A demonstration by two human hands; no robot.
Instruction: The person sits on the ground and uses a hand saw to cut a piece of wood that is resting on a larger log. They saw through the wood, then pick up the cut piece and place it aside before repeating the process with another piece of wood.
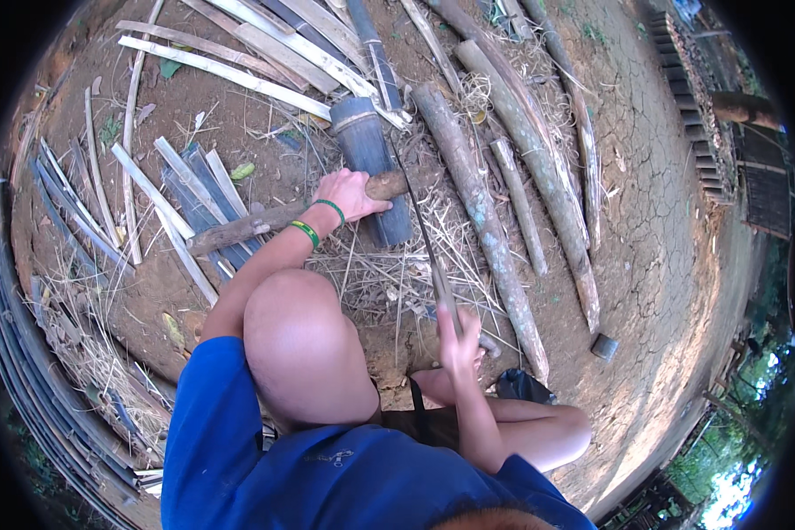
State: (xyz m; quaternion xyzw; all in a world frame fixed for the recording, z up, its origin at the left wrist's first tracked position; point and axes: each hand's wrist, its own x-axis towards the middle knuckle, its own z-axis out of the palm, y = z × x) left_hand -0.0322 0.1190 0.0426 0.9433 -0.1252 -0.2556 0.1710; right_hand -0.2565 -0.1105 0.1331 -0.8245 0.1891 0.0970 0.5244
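My left hand (pixel 348 196) is wrapped round a brown wooden stick (pixel 274 219). The stick lies slantwise across a dark, thick bamboo section (pixel 362 140), with its right end on top of it. My right hand (pixel 458 343) grips a machete (pixel 425 231) by the handle, which the fingers mostly cover. Its long thin blade points away from me and passes close by the stick's right end; whether the two touch I cannot tell. Straw-like scraps (pixel 415 287) litter the ground under and around the bamboo.
Several logs (pixel 479 212) lie to the right, with a small dark block (pixel 604 346) past them. Split bamboo strips (pixel 230 75) are scattered at the far left. More slats (pixel 205 190) lie under the stick. Long dark poles (pixel 40 380) run along the left edge.
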